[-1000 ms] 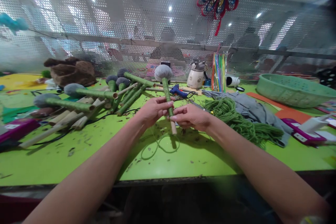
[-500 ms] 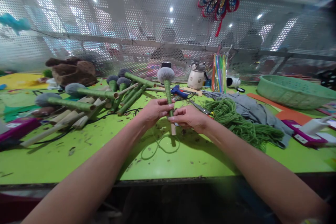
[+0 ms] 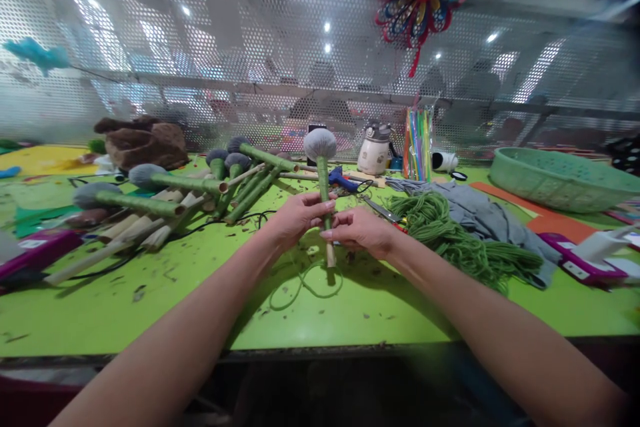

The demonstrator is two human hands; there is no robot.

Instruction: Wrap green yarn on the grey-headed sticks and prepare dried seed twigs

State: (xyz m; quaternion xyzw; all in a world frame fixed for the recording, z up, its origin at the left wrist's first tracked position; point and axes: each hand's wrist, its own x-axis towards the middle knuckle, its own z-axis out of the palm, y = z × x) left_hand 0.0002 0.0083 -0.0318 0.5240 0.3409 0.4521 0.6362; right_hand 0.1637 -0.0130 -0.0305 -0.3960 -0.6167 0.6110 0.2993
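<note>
I hold a stick [image 3: 324,183] upright over the green table [image 3: 150,307]. Its upper shaft is wrapped in green yarn, a grey fluffy ball tops it, and its lower end is bare wood. My left hand [image 3: 295,219] pinches the shaft from the left. My right hand [image 3: 361,232] grips it from the right, fingers closed, at the edge of the wrapping. A loose strand of green yarn [image 3: 305,283] loops on the table below the stick.
A pile of similar yarn-wrapped sticks [image 3: 200,190] lies at the left. A bundle of green yarn [image 3: 450,237] on grey cloth lies at the right, near scissors [image 3: 383,212], a blue glue gun [image 3: 343,179] and a green basket [image 3: 555,180]. A mesh wall stands behind.
The stick has tilted slightly more upright and both hands have shifted a little on the shaft. The view has tipped up slightly.
</note>
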